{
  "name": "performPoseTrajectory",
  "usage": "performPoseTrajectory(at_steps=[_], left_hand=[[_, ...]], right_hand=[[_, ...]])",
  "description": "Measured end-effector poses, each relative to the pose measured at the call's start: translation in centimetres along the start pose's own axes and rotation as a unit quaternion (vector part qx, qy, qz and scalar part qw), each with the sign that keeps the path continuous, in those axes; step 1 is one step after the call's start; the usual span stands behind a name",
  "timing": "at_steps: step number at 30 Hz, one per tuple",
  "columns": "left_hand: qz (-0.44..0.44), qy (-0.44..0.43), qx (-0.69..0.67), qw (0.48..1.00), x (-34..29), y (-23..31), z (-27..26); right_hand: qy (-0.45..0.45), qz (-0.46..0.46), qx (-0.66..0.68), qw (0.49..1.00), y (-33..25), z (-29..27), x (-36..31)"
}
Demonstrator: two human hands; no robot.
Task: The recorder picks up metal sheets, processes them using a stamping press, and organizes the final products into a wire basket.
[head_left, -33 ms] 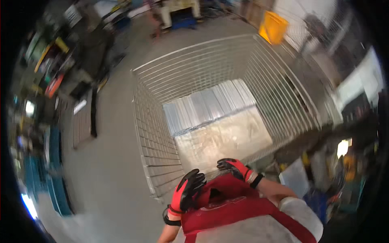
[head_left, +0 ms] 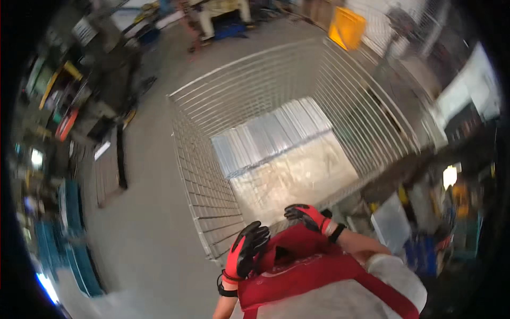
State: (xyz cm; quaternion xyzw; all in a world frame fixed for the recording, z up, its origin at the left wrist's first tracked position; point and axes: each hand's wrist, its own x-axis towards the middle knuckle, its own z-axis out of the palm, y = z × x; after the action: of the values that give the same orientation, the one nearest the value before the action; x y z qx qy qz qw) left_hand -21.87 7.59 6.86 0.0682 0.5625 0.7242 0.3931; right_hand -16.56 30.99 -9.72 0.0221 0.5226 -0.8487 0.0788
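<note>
My left hand (head_left: 247, 251) wears a red glove with black fingers and is held close before my red apron (head_left: 297, 276). Its fingers are loosely bent and apart, with nothing seen in them. My right hand (head_left: 309, 217), gloved alike, hovers at the near side of a large wire mesh basket (head_left: 187, 159), fingers stretched toward the left and holding nothing visible. Inside the basket, a row of flat silvery-grey pieces (head_left: 273, 137) stands packed side by side along the far part. A pale, creased sheet (head_left: 297, 173) covers the nearer part of its bottom.
A yellow bin (head_left: 347, 29) stands beyond the basket's far right corner. Teal containers (head_left: 82, 268) and a low brown stack (head_left: 110, 167) sit on the left. Cluttered goods, including a translucent panel (head_left: 391, 223), lie close on the right. Grey floor (head_left: 141, 212) runs along the basket's left side.
The view has turned slightly, so the basket's far rim and yellow bin appear a little higher and farther left. Both hands keep nearly the same pose.
</note>
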Motion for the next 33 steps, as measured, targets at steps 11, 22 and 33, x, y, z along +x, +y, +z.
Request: performPoseTrajectory(at_steps=[11,22,33], left_hand=[[-0.154,-0.097,-0.091,0.979,-4.7,-3.7,-10.6],[-0.378,-0.252,0.032,0.891,-1.7,-5.6,-8.9],[-0.365,-0.447,0.102,0.810,-6.5,-2.4,-9.1]], right_hand=[[0.054,-0.016,-0.443,0.895,6.0,12.2,-5.8],[0.383,-0.191,0.117,0.896,7.3,18.5,-6.1],[0.512,-0.229,-0.006,0.828,14.2,31.2,-13.7]])
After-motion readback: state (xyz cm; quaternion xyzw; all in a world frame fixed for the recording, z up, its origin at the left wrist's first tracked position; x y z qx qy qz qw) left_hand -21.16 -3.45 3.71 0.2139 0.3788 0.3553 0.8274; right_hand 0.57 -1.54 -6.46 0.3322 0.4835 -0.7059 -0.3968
